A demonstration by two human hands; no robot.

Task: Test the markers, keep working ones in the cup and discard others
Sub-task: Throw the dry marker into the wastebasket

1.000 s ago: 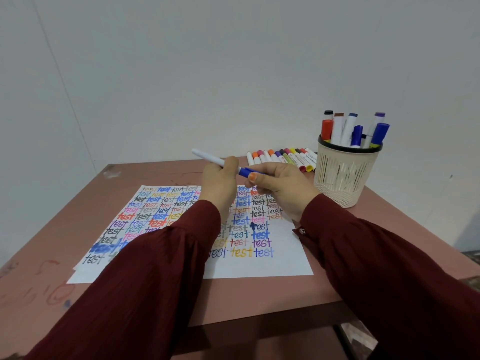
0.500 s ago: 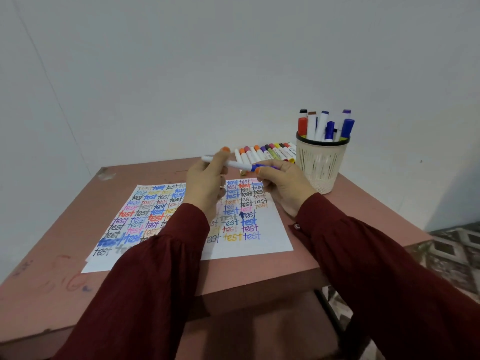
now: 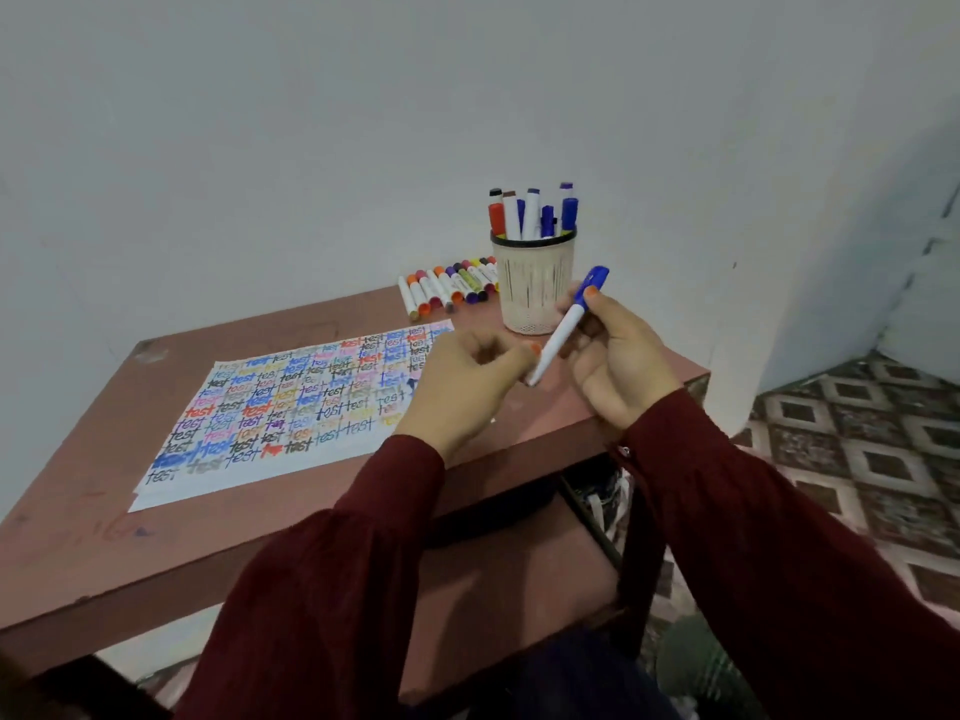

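Note:
My right hand point(image 3: 618, 366) grips a white marker with a blue cap point(image 3: 563, 324) over the table's right edge, in front of the cup. The marker is tilted, cap end up and pointing toward the cup point(image 3: 532, 288). My left hand point(image 3: 462, 392) is curled just left of the marker's lower white end, its thumb tip beside the barrel. Whether it pinches the marker cannot be told. The beige mesh cup stands at the table's back right and holds several upright markers. A row of several capped markers point(image 3: 447, 285) lies left of the cup by the wall.
A white sheet point(image 3: 291, 407) covered with coloured "test" words lies across the reddish-brown table point(image 3: 104, 553). The grey wall stands close behind the table. To the right, the table edge drops to a patterned tile floor point(image 3: 857, 433). A lower shelf shows under the tabletop.
The marker has swung from lying level across both hands to tilted, cap up, in my right hand. Its white end has slid out of my left hand. The view has shifted right.

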